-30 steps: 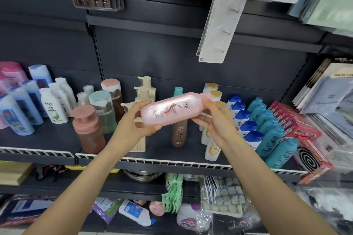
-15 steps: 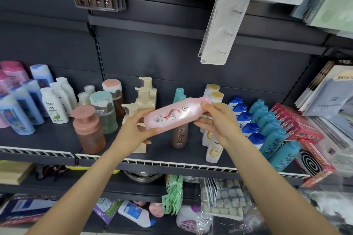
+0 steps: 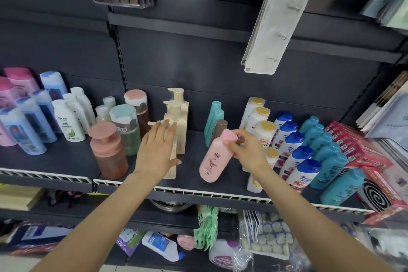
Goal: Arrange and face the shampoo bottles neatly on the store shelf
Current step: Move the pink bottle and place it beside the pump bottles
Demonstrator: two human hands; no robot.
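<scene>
The right hand [image 3: 245,148] pinches the top of a pink bottle [image 3: 215,158], thumb and fingers curled round its rounded pink cap. The bottle stands on the dark shelf [image 3: 66,159], its base close to the white wire front rail [image 3: 198,193], and it leans slightly, cap tipped toward the hand. Its body is glossy pale pink, widening toward the bottom, with a red swirl and small dark print on the label facing the camera.

Just behind this hand's fingers stand a brown bottle [image 3: 220,128] and a pair of teal bottles [image 3: 213,120]. Under and beyond the wrist runs a row of white bottles with gold caps [image 3: 259,117], then white bottles with blue caps [image 3: 295,152].

The left hand [image 3: 157,150] is spread flat, fingers straight and slightly apart, holding nothing. It lies over the front of the cream pump bottles [image 3: 178,115], hiding the nearest one; whether the palm actually presses it cannot be told. To the outer side of this hand stands a terracotta pump bottle [image 3: 108,152].
</scene>
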